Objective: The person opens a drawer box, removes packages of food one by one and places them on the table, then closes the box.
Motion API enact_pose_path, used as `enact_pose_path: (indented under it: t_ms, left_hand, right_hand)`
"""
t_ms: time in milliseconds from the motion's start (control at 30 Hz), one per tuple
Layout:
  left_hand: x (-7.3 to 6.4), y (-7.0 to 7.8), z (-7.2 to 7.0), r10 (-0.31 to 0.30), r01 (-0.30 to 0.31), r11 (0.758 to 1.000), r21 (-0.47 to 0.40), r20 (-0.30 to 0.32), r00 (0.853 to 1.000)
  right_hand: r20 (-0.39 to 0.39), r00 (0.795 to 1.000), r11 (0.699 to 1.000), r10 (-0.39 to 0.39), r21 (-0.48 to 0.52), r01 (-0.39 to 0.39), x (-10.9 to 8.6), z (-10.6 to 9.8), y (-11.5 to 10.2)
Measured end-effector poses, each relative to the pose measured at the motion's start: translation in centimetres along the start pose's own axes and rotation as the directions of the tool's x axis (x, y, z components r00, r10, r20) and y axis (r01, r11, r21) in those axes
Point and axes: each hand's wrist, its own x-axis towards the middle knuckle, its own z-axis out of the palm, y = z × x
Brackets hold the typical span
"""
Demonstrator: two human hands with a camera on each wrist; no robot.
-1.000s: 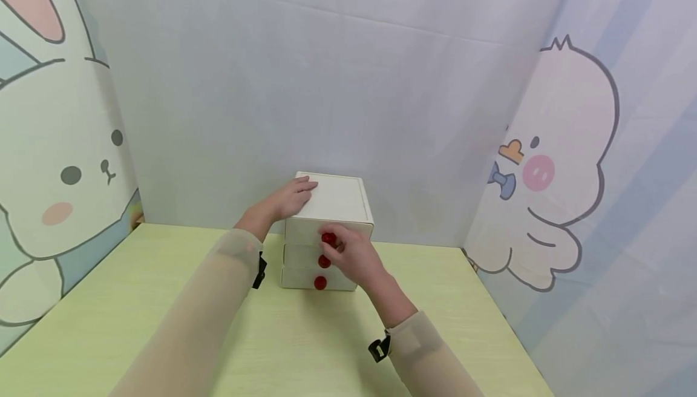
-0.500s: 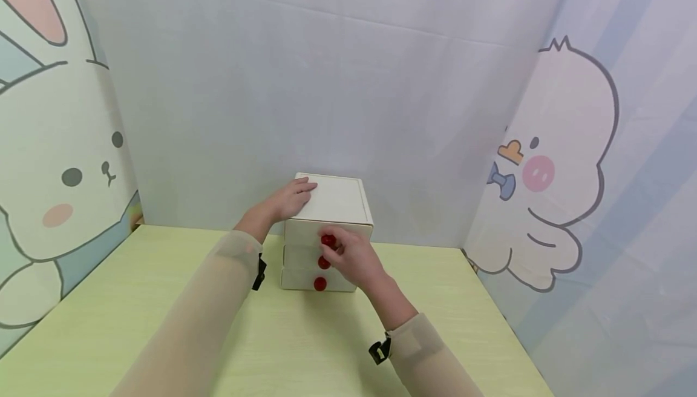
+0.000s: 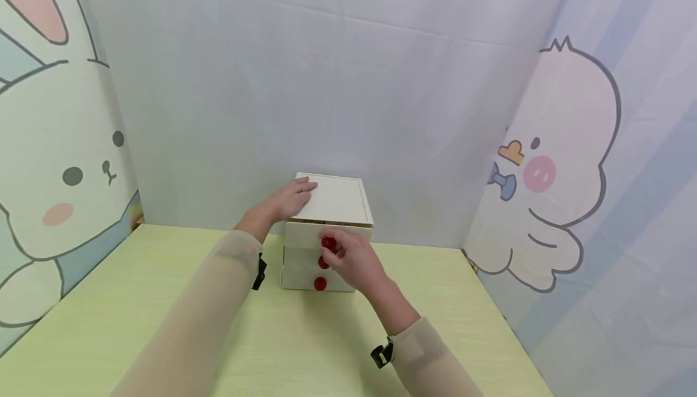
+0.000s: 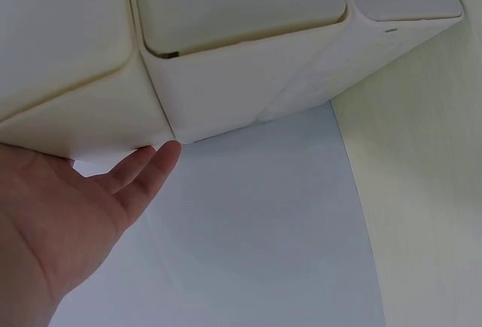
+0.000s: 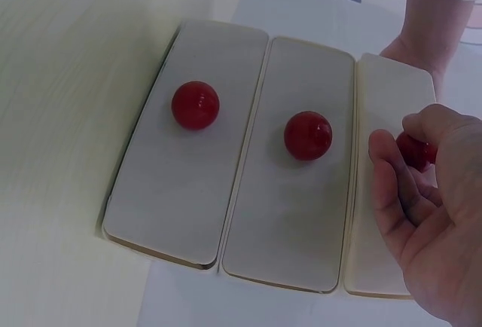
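A small white cabinet with three stacked drawers stands at the back of the table. Each drawer front carries a round red knob. My right hand pinches the top drawer's knob between thumb and fingers. That top drawer stands slightly out, with a thin dark gap under the cabinet's top. The middle knob and bottom knob are untouched in the right wrist view. My left hand rests on the cabinet's top left edge, its fingers extended along the side in the left wrist view.
The pale green table spreads around the cabinet. Behind it hangs a plain light curtain. A printed rabbit covers the left side curtain and a printed chick the right one.
The top drawer has come out a little toward me, and a gap now shows above its front. My right hand moved slightly with the knob. The left hand stayed put.
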Motion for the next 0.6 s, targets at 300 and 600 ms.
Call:
enact_pose_path:
  t_ms: [300,600]
  left_hand:
    - [-0.03,0.1,-0.01,0.007,-0.007,1.0,-0.008,0.006,1.0]
    - [-0.08,0.07,-0.05,0.003,-0.003,1.0,-0.015,0.01,1.0]
  right_hand:
    - [-0.009,1.0,1.0,-0.017,-0.016,0.017,-0.44,0.05,-0.08]
    - [-0.011,1.0,0.999,-0.027,-0.019,0.027,-0.74,-0.06,-0.24]
